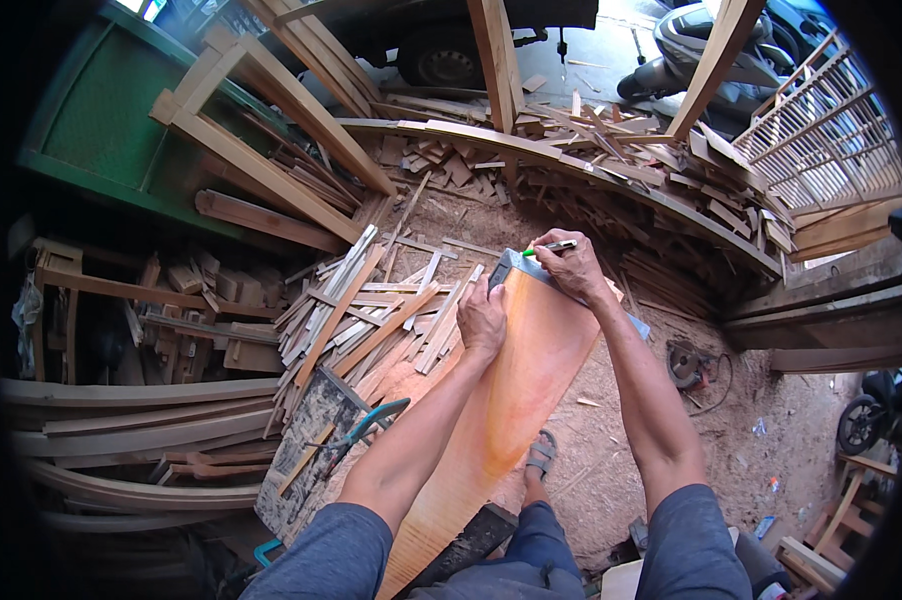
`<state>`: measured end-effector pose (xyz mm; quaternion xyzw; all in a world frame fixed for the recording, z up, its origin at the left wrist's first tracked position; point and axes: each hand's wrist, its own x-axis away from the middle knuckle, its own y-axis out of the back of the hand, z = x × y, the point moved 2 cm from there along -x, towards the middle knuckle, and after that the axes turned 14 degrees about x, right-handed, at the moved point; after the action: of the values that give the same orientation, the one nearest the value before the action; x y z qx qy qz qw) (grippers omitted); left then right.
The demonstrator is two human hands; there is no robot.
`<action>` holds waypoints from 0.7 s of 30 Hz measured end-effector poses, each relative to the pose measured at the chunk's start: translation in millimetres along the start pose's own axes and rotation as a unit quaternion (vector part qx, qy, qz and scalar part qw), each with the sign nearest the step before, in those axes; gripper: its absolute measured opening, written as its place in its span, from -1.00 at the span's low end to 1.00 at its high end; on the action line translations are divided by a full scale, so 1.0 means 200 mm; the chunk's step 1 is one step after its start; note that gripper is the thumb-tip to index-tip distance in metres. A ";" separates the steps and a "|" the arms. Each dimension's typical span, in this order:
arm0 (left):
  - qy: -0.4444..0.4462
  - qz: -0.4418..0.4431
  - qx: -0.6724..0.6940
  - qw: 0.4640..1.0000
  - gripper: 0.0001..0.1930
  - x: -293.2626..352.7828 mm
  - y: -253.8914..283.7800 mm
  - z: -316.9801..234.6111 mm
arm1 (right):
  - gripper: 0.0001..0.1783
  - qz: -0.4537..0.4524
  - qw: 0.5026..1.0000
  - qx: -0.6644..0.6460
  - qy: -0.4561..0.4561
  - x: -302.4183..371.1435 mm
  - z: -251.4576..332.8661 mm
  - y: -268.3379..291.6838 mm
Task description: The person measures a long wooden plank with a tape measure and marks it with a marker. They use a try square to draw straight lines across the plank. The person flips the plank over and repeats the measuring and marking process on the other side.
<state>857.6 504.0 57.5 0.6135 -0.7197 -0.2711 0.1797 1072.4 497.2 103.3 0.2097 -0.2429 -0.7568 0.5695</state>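
A long reddish wooden board (536, 370) runs from beneath my body out to both hands. Across its far end lies a metal try square (516, 261), its stock against the left edge and its blade partly under my right hand. My left hand (482, 322) grips the square's stock and the board edge; some fingers are hidden. In my right hand (575, 266) is a green-tipped pen (561, 246), pinched by closed fingers, its tip at the square near the board's far end.
Loose wood strips (371, 310) lie left of the board, beside a dark worn panel (306, 460) and a blue-handled saw (366, 422). A circular saw (686, 366) rests on the sawdust-covered floor at right. Offcuts (461, 165) and upright timber frames (271, 150) stand beyond.
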 end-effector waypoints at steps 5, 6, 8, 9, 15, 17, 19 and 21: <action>-0.004 -0.002 0.013 1.000 -0.67 0.00 -0.01 0.02 | -0.81 0.066 0.992 0.100 -0.040 0.16 -0.03 0.27; -0.009 -0.011 0.015 1.000 -0.71 0.00 -0.01 0.02 | -0.82 0.059 0.992 0.096 -0.059 0.17 -0.03 0.28; -0.023 -0.026 0.014 0.999 -0.77 0.00 -0.02 0.03 | -0.81 0.029 0.998 0.060 0.013 0.17 0.00 0.27; -0.031 -0.028 0.016 0.999 -0.77 -0.01 -0.03 0.04 | -0.81 0.026 0.998 0.044 0.028 0.17 0.01 0.26; -0.011 0.020 -0.020 1.000 -0.57 -0.02 -0.03 0.08 | -0.81 0.086 0.982 0.166 -0.018 0.30 -0.05 0.45; -0.003 0.020 -0.019 1.000 -0.60 -0.01 -0.03 0.08 | -0.81 0.109 0.965 0.235 -0.040 0.40 -0.07 0.56; -0.024 0.010 -0.025 0.999 -0.64 -0.02 -0.02 0.06 | -0.81 0.094 0.964 0.244 -0.056 0.49 -0.06 0.65; -0.014 0.014 -0.003 1.000 -0.70 -0.03 -0.02 0.05 | -0.81 0.038 0.973 0.220 -0.067 0.59 -0.03 0.72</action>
<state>855.8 510.3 47.0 0.5989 -0.7300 -0.2791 0.1748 1154.6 348.4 181.5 0.2693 -0.4483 -0.6749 0.5206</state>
